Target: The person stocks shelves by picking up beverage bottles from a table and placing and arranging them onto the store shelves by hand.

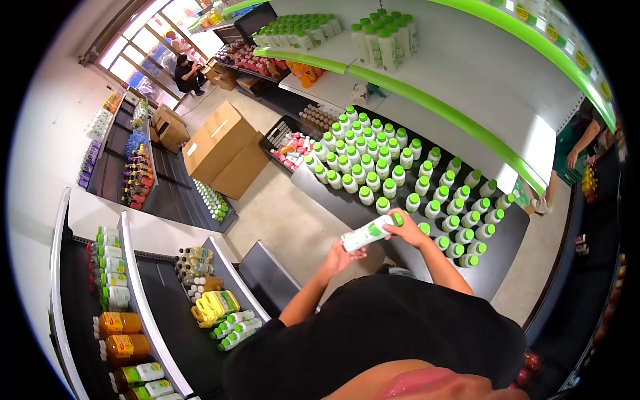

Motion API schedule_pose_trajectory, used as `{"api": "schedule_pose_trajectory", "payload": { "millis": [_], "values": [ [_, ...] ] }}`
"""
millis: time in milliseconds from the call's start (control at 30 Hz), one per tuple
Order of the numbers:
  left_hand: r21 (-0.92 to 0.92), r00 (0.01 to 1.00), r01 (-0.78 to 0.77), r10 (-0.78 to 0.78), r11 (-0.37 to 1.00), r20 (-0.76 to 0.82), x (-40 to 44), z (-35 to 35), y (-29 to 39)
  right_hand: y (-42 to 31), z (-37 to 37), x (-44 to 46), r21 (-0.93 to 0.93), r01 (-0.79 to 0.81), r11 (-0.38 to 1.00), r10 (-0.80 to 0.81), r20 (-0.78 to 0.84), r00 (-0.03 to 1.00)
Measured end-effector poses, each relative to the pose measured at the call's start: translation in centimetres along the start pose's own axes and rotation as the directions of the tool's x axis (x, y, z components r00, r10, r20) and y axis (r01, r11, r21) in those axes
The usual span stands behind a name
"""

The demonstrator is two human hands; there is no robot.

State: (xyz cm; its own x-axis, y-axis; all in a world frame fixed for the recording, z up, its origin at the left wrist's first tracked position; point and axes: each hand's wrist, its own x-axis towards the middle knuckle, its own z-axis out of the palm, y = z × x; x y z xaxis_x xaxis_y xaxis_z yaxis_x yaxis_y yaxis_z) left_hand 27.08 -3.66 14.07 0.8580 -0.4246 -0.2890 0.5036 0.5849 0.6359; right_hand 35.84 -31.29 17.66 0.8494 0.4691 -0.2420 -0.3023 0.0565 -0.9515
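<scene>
1. Both hands together: left hand (345, 257) cups the base, right hand (408, 231) grips near the green cap (398, 219).
2. White plastic bottle (365, 235) tilts beside the dark grey worktop (510, 243); support both ends, squeezing lightly.

The bottles (372, 159) stood on the counter (303, 179), before the person, with cardboard boxes (223, 143) beyond to the left.
</scene>
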Motion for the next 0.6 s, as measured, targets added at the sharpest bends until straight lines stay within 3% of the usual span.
{"api": "schedule_pose_trajectory", "payload": {
  "millis": [100,167,200,233,300,333,367,433,467,567,600],
  "values": [
    [-0.086,0.998,-0.061,0.063,0.994,0.019,3.4,-1.4,2.8,-3.4,-0.5,4.9,-0.038,0.004,0.999,-0.001,0.081,0.997],
    [-0.073,0.999,-0.032,0.03,0.997,-0.022,5.6,-0.9,5.3,-3.0,-0.7,7.9,-0.066,0.075,0.995,-0.075,0.001,0.997],
    [-0.021,0.999,-0.024,0.023,0.999,-0.044,6.4,-0.5,6.4,-3.6,-0.7,8.7,-0.02,0.026,0.999,-0.026,-0.037,0.999],
    [0.032,0.998,-0.013,0.015,0.999,-0.059,7.2,-0.5,7.3,-4.6,-0.3,9.0,-0.013,0.089,0.996,-0.09,-0.099,0.991],
    [0.047,1.0,0.01,-0.01,0.999,-0.003,8.8,-0.3,8.6,-3.3,0.2,10.4,0.212,0.27,0.939,-0.228,-0.203,0.952],
    [0.042,1.0,0.031,-0.031,0.999,-0.003,9.5,0.3,9.2,-2.0,-0.2,10.7,0.294,0.172,0.94,-0.119,-0.188,0.975],
    [0.038,0.999,0.054,-0.054,0.998,-0.001,10.4,1.0,9.7,-0.6,-0.7,11.0,0.198,0.092,0.976,-0.053,-0.194,0.98],
    [0.119,0.993,0.093,-0.101,0.989,0.067,12.8,2.1,10.6,-0.5,0.6,10.5,0.338,0.271,0.901,-0.202,-0.226,0.953],
    [0.164,0.988,0.11,-0.126,0.98,0.094,14.1,2.7,10.7,-1.0,0.9,9.9,0.334,0.168,0.928,-0.09,-0.235,0.968],
    [0.314,0.965,0.101,-0.17,0.944,0.201,17.6,3.0,11.3,-2.0,1.4,9.8,0.293,0.212,0.932,-0.078,-0.408,0.91],
    [0.328,0.953,0.094,-0.18,0.94,0.244,19.1,3.0,11.9,-4.7,0.6,9.7,0.376,0.169,0.911,-0.033,-0.342,0.939]
  ]
}}
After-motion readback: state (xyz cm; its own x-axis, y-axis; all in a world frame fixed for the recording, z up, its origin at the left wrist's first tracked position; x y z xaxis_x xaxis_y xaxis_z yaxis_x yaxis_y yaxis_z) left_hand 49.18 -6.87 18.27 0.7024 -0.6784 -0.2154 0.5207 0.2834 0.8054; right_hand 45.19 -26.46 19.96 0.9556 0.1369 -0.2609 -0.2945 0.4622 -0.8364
